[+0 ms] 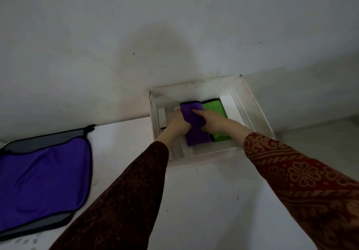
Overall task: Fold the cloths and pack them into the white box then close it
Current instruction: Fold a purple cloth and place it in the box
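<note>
At far left on the white table (204,201): 1 unfolded purple cloth (44,179), grey-backed, black-edged, lying flat. Right of it, 1 open white box (258,111) against the wall, holding 2 folded cloths side by side: folded purple cloth (194,125), folded green cloth (213,108). Left hand (179,124) fingers curled, gripping the folded purple cloth's left edge; right hand (210,118) pressing on top, index finger extended, not clenched

Dim light; plain grey-white wall (136,26) with faint shadow, small dark speck; white table (204,201) against it.
</note>
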Action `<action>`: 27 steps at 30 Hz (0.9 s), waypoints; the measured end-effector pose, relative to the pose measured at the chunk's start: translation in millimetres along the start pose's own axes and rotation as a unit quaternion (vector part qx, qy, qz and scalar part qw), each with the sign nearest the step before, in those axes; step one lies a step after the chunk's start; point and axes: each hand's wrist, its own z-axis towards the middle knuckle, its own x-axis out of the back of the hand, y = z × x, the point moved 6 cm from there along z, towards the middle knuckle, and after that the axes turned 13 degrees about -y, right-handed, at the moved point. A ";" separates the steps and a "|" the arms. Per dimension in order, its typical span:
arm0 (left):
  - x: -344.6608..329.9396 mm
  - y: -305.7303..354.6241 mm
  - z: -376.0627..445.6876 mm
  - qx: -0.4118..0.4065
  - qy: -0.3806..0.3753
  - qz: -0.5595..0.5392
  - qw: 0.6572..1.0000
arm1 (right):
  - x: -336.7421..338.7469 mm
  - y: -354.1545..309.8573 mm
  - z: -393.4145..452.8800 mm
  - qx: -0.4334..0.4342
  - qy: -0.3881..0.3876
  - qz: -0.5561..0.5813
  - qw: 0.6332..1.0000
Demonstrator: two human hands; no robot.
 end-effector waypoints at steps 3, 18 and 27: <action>0.1 7.2 -5.3 -0.062 0.064 0.167 0.982 | -7.2 8.0 6.5 -0.030 -0.005 -0.047 0.998; -25.7 -16.8 18.9 0.041 -0.065 0.538 0.839 | -5.2 29.6 30.8 -0.162 -0.052 -0.352 0.920; 0.5 19.1 -48.1 -0.068 0.077 0.589 0.801 | -4.0 -3.2 -30.7 -0.095 0.035 -0.155 0.983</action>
